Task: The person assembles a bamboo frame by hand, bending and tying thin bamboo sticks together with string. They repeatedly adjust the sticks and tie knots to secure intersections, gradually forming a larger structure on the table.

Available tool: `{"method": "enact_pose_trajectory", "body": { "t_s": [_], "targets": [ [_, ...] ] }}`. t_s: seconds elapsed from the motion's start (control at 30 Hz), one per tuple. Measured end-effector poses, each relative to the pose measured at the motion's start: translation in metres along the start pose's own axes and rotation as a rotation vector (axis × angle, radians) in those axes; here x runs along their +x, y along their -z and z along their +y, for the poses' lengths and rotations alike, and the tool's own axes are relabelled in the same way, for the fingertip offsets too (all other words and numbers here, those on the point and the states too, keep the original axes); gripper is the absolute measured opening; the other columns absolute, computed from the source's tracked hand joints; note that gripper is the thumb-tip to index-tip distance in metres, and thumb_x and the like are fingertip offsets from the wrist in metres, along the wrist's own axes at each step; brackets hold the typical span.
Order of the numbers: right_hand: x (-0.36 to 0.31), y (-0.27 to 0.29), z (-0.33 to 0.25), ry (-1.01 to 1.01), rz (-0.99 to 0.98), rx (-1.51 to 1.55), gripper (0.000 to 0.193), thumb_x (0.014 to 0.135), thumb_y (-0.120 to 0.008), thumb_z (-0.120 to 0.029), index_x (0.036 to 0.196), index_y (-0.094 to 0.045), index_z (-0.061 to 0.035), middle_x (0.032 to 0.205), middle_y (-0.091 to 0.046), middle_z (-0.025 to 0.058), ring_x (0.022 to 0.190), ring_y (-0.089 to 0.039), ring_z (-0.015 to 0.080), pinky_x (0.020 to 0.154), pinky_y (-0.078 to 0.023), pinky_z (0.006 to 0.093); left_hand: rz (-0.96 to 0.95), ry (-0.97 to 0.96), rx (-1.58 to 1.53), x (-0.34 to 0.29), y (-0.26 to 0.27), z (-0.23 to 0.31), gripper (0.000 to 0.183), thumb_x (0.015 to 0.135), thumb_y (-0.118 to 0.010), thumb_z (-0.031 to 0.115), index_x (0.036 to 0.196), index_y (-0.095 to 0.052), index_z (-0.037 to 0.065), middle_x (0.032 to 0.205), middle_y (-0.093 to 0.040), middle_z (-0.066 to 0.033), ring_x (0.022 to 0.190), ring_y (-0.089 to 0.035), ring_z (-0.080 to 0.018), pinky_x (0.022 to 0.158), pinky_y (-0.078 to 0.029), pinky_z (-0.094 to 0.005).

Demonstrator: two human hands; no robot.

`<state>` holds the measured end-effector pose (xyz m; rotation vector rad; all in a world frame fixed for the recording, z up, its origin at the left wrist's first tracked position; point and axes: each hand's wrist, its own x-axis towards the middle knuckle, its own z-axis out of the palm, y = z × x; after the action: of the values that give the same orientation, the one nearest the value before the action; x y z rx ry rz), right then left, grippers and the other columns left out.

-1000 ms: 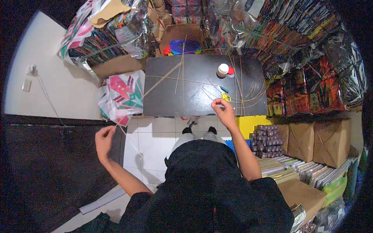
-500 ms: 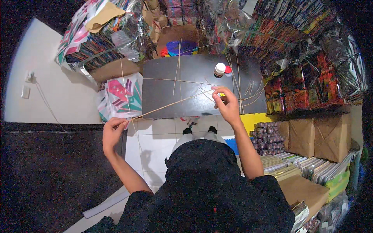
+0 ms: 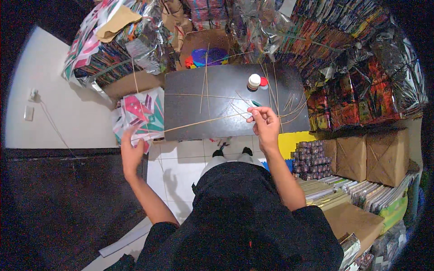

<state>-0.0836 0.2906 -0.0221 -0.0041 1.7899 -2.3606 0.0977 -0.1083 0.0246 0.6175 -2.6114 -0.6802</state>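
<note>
In my right hand (image 3: 267, 128), thumb and fingers pinch the end of a long thin bamboo stick (image 3: 203, 122) above the front of the dark table. The stick slopes down leftward to the table's front left corner. Another thin stick (image 3: 137, 83) crosses it there, standing up and away over patterned sheets. Beside this crossing is my left hand (image 3: 132, 151), slightly blurred, its thumb and index finger spread with nothing visible between them. Any touch between that hand and the sticks cannot be made out.
On the dark table (image 3: 185, 108) lie several loose sticks (image 3: 207, 86), a white-capped jar (image 3: 254, 81) and a red lid (image 3: 263, 81). Pink, green and white sheets (image 3: 142, 108) sit left of it. Wrapped stacks (image 3: 334, 40) crowd the back and right. Brown boxes (image 3: 386, 158) stand at right.
My left hand has loosened from its pinch at the stick crossing, fingers spreading. The right hand has lowered slightly, still pinching the stick, which now lies at a flatter slope.
</note>
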Motion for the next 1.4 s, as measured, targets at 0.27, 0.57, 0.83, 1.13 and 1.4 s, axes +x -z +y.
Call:
{"method": "enact_pose_trajectory", "body": {
  "t_s": [0.27, 0.57, 0.83, 1.13, 1.4],
  "targets": [
    [-0.005, -0.012, -0.006, -0.01, 0.125, 0.087, 0.012, 0.102, -0.066, -0.016, 0.106, -0.064, -0.0048, 0.111, -0.073, 0.0103, 0.071, -0.063, 0.0051, 0.046, -0.036, 0.0177, 0.368, -0.053, 0.224, 0.017, -0.011, 0.096, 0.061, 0.079, -0.061, 0.004, 0.138, -0.063, 0.022, 0.154, -0.048, -0.0091, 0.15, -0.035, -0.0364, 0.122, -0.008, -0.0648],
    [0.003, 0.003, -0.01, 0.009, 0.17, 0.125, 0.015, 0.102, -0.066, -0.016, 0.109, -0.064, -0.0025, 0.109, -0.074, 0.0107, 0.076, -0.067, 0.0079, 0.047, -0.038, 0.019, 0.285, 0.021, 0.284, 0.036, -0.007, 0.1, 0.052, 0.082, -0.065, 0.011, 0.131, -0.068, 0.028, 0.158, -0.045, -0.0065, 0.155, -0.027, -0.0369, 0.12, -0.004, -0.0681],
    [0.001, 0.005, 0.002, -0.026, 0.183, 0.133, 0.015, 0.102, -0.066, -0.015, 0.11, -0.064, -0.002, 0.11, -0.074, 0.0124, 0.093, -0.074, 0.0164, 0.052, -0.044, 0.0213, 0.281, 0.058, 0.239, 0.03, -0.021, 0.091, 0.052, 0.082, -0.066, 0.014, 0.133, -0.066, 0.021, 0.157, -0.046, -0.0099, 0.153, -0.031, -0.0362, 0.121, -0.008, -0.0648],
    [-0.007, -0.005, 0.002, -0.062, 0.04, 0.074, 0.014, 0.102, -0.065, -0.015, 0.108, -0.065, -0.0025, 0.111, -0.074, 0.0128, 0.096, -0.074, 0.0159, 0.055, -0.046, 0.0217, 0.108, -0.332, -0.235, 0.019, -0.052, 0.176, 0.035, 0.089, -0.068, 0.005, 0.124, -0.066, 0.005, 0.122, -0.068, -0.0163, 0.116, -0.064, -0.0351, 0.102, -0.047, -0.0439],
    [-0.026, -0.021, -0.02, -0.076, -0.186, -0.032, 0.014, 0.103, -0.063, -0.012, 0.11, -0.064, 0.0006, 0.111, -0.074, 0.0124, 0.089, -0.073, 0.0138, 0.07, -0.056, 0.0244, -0.555, -0.189, -0.433, 0.006, -0.089, 0.228, 0.023, 0.092, -0.07, 0.012, 0.113, -0.072, 0.004, 0.099, -0.074, -0.0168, 0.086, -0.073, -0.0307, 0.075, -0.057, -0.0385]
  ]
}}
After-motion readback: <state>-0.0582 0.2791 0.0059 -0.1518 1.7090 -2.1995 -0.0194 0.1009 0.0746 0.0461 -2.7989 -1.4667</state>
